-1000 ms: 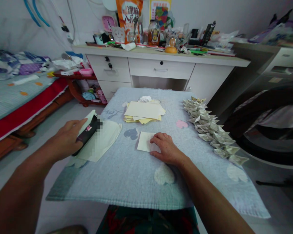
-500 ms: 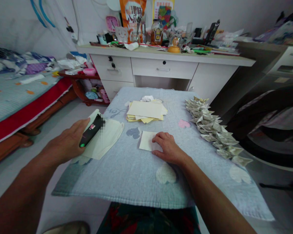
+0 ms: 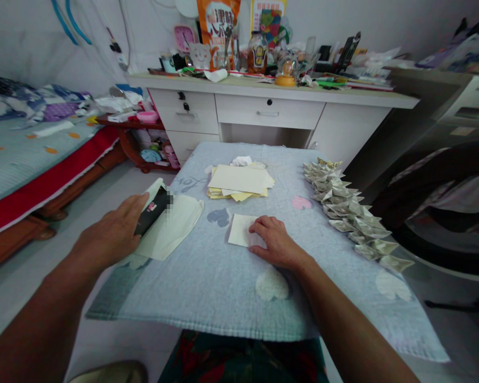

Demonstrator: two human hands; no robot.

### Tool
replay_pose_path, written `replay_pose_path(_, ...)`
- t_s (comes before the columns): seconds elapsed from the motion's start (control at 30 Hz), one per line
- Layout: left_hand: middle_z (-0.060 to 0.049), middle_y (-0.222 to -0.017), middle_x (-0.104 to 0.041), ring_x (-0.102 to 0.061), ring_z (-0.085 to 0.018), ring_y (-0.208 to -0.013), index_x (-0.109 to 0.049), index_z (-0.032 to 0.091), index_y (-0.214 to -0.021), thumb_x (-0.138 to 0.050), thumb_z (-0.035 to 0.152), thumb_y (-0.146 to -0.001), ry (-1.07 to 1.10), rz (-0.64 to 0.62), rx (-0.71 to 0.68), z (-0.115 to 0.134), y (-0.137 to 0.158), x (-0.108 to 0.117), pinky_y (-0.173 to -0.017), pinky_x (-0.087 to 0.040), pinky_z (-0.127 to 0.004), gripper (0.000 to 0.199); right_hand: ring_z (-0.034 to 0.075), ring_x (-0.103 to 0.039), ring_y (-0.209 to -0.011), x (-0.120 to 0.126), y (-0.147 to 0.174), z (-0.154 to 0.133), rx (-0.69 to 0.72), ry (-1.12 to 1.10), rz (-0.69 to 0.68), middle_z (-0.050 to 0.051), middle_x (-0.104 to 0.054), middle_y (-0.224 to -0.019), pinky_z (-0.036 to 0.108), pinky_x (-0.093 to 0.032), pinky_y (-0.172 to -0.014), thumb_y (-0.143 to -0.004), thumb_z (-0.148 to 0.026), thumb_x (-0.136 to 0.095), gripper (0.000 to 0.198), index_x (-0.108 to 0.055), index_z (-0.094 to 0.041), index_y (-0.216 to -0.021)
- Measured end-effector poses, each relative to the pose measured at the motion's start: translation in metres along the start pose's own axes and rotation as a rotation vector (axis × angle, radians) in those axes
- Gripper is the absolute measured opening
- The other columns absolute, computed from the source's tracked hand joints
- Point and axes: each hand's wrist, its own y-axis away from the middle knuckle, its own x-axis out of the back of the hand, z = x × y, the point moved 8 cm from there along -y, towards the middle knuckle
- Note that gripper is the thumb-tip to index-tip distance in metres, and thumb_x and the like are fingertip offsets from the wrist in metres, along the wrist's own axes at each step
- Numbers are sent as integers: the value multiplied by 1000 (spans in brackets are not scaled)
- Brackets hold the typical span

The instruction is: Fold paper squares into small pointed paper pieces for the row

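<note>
My left hand point(image 3: 110, 230) is wrapped round a dark smartphone point(image 3: 150, 215), its far end pixelated. The phone lies on a pale sheet of paper point(image 3: 183, 215) at the left of the cloth-covered table. With fingers curled, my right hand point(image 3: 274, 242) rests on the right edge of a small whitish paper square point(image 3: 239, 230), which lies flat on the cloth. Beyond it is a stack of cream and yellow paper point(image 3: 239, 179), with a crumpled white piece point(image 3: 241, 160) behind. Pointed folded paper pieces point(image 3: 345, 210) stand in linked rows along the right side.
A blue patterned cloth point(image 3: 207, 298) covers the table. Past its far edge stands a white desk point(image 3: 271, 109) loaded with a jar point(image 3: 257, 53), bags and clutter. A bed point(image 3: 35, 154) is on the left, a front-loading washing machine point(image 3: 463, 159) on the right.
My left hand has shifted slightly over the phone's near end, covering the green spot that showed on it before. My right hand and the paper square look unchanged.
</note>
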Motion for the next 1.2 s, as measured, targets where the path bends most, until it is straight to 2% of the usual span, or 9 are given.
replay_pose_path(0.3, -10, -156, -18, -49, -33, -122, 1, 21, -151, -51, 27, -73, 20, -26, 48, 0, 0, -1, -98, -42, -43, 93, 26, -43, -107, 0, 0, 0, -1, 4, 0, 9, -50, -118, 42, -32, -93, -79, -35, -67, 39, -56, -21, -114)
replay_pose_path(0.53, -14, -155, -17, -46, -34, -125, -1, 16, -150, -51, 26, -71, 10, -28, -7, 2, -1, -2, -100, -41, -41, 94, 25, -43, -106, 0, 0, 0, 7, -4, 16, 9, -51, -118, 41, -32, -93, -79, -34, -68, 39, -57, -20, -114)
replay_pose_path(0.73, -11, -157, -15, -45, -34, -126, 1, 19, -150, -54, 24, -68, 25, -34, -12, 0, -1, -5, -99, -42, -41, 99, 25, -43, -106, 0, 0, 0, 5, -4, 11, 9, -50, -118, 41, -32, -93, -79, -34, -68, 40, -57, -20, -114)
replay_pose_path(1.2, -15, -154, -21, -44, -32, -128, -4, 13, -150, -53, 25, -73, -5, 35, -64, 4, 2, -1, -100, -41, -38, 92, 26, -43, -106, 0, 0, 0, 7, 4, 12, 9, -51, -118, 41, -32, -94, -79, -34, -68, 40, -57, -20, -114)
